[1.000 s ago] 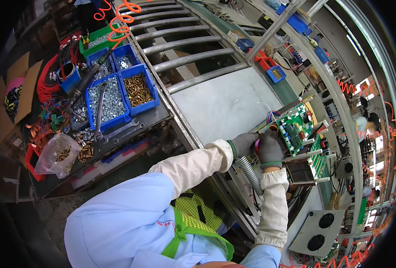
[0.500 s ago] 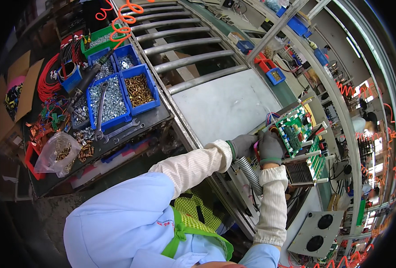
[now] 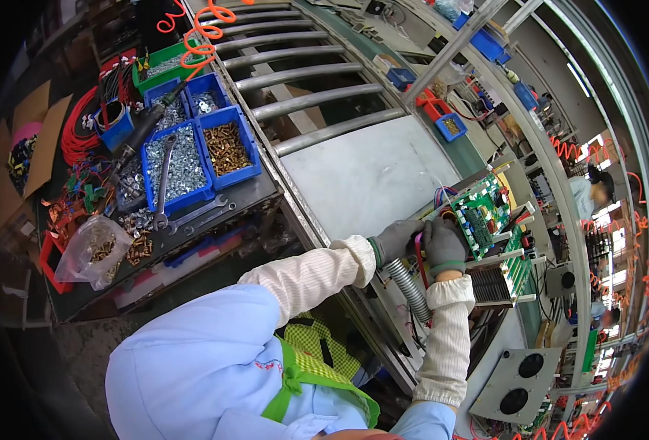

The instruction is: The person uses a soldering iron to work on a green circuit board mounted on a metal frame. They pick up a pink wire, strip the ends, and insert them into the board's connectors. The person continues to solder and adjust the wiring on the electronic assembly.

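Both my gloved hands, left hand (image 3: 396, 240) and right hand (image 3: 445, 246), pinch closed on wires (image 3: 441, 196) at the green circuit board's (image 3: 478, 213) seven o'clock edge (tugging could unseat a connector).

One head camera looks steeply down from close above the hands (image 3: 421, 246) and bench (image 3: 368, 176).
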Tool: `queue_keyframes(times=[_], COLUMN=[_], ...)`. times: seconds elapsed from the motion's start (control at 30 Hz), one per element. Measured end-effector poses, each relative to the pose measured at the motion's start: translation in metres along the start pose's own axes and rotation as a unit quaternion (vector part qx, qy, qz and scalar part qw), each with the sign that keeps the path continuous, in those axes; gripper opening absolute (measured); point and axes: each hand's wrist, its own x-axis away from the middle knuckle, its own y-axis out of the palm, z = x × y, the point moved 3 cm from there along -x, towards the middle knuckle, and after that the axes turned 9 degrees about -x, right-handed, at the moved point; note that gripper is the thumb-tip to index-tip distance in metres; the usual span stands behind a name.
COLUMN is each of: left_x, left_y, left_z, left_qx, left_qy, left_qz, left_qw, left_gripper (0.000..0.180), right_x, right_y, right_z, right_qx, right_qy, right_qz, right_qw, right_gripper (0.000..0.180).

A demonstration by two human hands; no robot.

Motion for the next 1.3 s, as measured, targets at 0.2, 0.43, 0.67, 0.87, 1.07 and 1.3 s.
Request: queue_keyframes(times=[0.2,0.43,0.67,0.87,1.07,1.3], left_x=[-0.002,-0.008,-0.003,-0.008,-0.001,-0.017], left_y=[-0.003,0.012,0.001,0.013,0.006,0.034], left_z=[-0.006,-0.041,-0.016,-0.042,-0.025,-0.047], left_qx=[-0.118,0.003,-0.14,0.316,0.0,0.553], left_qy=[0.106,0.002,0.068,-0.213,-0.023,-0.364], left_qz=[0.007,-0.033,-0.027,-0.071,-0.019,-0.019], left_qw=[0.987,0.999,0.987,0.922,1.0,0.749], left_gripper=[0.022,0.032,0.037,0.034,0.021,0.018], right_x=[0.001,0.004,0.005,0.003,0.004,0.005], right_y=[0.001,-0.009,-0.004,-0.008,-0.003,-0.008], right_z=[0.004,-0.001,0.004,0.002,0.007,-0.004], right_qx=[-0.007,-0.059,-0.085,-0.14,-0.1,-0.086], right_qy=[-0.008,0.015,0.032,-0.014,0.018,0.035], right_qz=[0.001,0.044,0.009,0.0,-0.004,0.002], right_qw=[1.0,0.997,0.996,0.99,0.995,0.996], right_gripper=[0.029,0.029,0.026,0.021,0.019,0.021])
